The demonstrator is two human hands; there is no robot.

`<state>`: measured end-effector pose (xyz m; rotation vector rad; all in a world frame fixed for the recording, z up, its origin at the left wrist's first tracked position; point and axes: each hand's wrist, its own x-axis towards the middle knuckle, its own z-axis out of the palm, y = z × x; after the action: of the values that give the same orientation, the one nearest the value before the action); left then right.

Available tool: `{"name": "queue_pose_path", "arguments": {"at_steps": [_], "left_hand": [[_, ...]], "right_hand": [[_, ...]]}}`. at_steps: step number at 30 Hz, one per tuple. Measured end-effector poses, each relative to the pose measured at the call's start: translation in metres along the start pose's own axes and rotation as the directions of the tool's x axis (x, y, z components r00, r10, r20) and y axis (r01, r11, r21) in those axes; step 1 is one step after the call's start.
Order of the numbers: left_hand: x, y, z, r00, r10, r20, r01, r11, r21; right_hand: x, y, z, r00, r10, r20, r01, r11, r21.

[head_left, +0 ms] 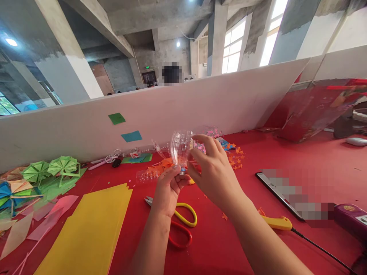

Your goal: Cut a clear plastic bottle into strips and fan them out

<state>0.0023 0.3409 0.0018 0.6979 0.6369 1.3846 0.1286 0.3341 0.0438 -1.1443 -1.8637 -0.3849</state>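
A clear plastic bottle top (180,147), cut open and turned neck-down with a blue cap (182,170), is held up above the red table. My left hand (169,187) grips it by the neck and cap, thumb and fingers closed round it. At the bottle's right side is my right hand (213,164), its fingers spread and curved near the plastic; whether a fingertip touches the rim I cannot tell. Below the hands lie scissors (183,229) with one yellow and one red handle, partly covered by my left forearm.
Yellow paper sheets (88,225) and folded green paper umbrellas (63,165) lie to the left. Orange stars (236,158) and cut plastic pieces sit by the white partition (200,101). At right are a phone (279,196), a yellow-handled corded tool (276,222) and a purple box (351,217).
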Motion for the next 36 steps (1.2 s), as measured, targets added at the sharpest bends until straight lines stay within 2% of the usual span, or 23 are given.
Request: {"name": "queue_pose_path", "arguments": {"at_steps": [6,13,19,26,33,36], "left_hand": [[0.0,0.001,0.001,1.0,0.009,-0.003,-0.009,1.0,0.011],[-0.001,0.003,0.004,0.999,0.043,-0.004,-0.043,0.999,-0.007],[-0.004,0.004,0.006,0.993,0.105,-0.046,-0.106,0.994,-0.004],[-0.006,0.01,0.01,0.996,-0.012,-0.083,0.0,0.989,-0.145],[-0.006,0.015,0.011,0.994,-0.01,-0.109,-0.015,0.974,-0.225],[-0.007,0.016,0.011,0.994,-0.01,-0.113,-0.019,0.969,-0.247]], "right_hand": [[-0.001,-0.002,0.005,1.0,0.013,0.005,-0.013,1.0,0.018],[-0.002,-0.008,0.001,0.994,-0.077,-0.072,0.071,0.994,-0.088],[-0.004,-0.016,0.003,0.98,-0.044,-0.192,0.023,0.993,-0.114],[-0.004,-0.021,0.003,0.969,-0.046,-0.241,0.022,0.995,-0.101],[-0.003,-0.021,0.005,0.958,-0.124,-0.259,0.118,0.992,-0.04],[-0.002,-0.019,0.006,0.966,-0.107,-0.237,0.118,0.993,0.031]]}}
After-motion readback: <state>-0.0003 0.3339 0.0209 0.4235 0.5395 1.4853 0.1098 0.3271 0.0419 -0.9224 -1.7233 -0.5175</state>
